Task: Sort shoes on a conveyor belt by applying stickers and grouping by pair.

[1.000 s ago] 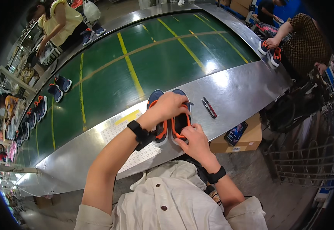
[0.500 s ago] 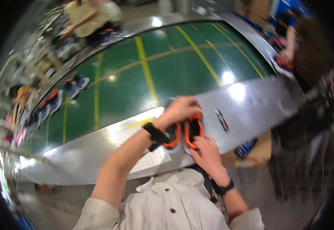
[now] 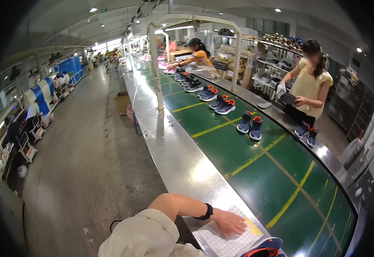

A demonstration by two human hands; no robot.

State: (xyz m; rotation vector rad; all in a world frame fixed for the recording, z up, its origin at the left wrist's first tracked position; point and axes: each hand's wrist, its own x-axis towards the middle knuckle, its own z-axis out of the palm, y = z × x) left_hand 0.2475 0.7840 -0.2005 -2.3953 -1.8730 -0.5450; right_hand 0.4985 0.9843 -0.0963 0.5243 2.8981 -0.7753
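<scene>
My left hand [image 3: 229,222] rests palm down on a white sheet [image 3: 221,242] printed with rows of small marks, lying on the metal edge of the line. Its fingers are spread and touch the sheet near a yellow patch [image 3: 253,228]; a dark band circles the wrist. Close beside the sheet, at the bottom of the view, is a navy sneaker [image 3: 272,243] with orange lining, partly cut off. My right hand is out of view.
A green conveyor belt [image 3: 277,188] with yellow lines runs beside the metal ledge [image 3: 176,150]. A navy sneaker pair [image 3: 250,125] and more shoes stand on it. Across it, a person [image 3: 309,88] handles a dark shoe part. A white frame post [image 3: 154,73] rises from the ledge.
The view has swung left and up along the line. My left hand has left the sneakers and now lies on the sheet. My right hand has gone out of view.
</scene>
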